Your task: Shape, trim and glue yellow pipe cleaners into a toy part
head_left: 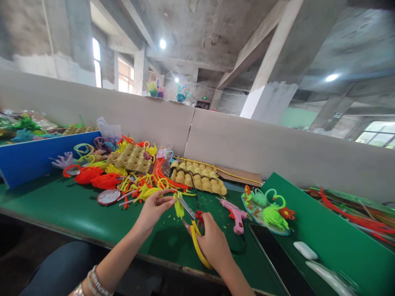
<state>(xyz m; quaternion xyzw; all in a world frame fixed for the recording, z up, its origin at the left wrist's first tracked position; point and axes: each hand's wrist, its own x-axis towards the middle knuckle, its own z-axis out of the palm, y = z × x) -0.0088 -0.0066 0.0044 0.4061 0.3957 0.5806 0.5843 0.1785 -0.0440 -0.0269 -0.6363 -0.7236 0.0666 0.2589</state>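
In the head view, my left hand [156, 206] pinches a bundle of yellow pipe cleaners [179, 205] above the table. My right hand [211, 238] grips scissors [195, 234] with yellow handles. The scissor blades point up and left, and their tips reach the top of the yellow bundle. Whether the blades touch it I cannot tell. Something red shows beside the fingers of my right hand. Small yellow scraps lie on the green table [123, 226] around the hands.
Orange and yellow pipe cleaners [108, 181] heap at the left with egg cartons [131, 158]. A pink glue gun [235, 213] lies right of the scissors. Farther right are a swan craft [274, 218], a black phone [279, 259], a white case [305, 250] and a green divider [308, 209].
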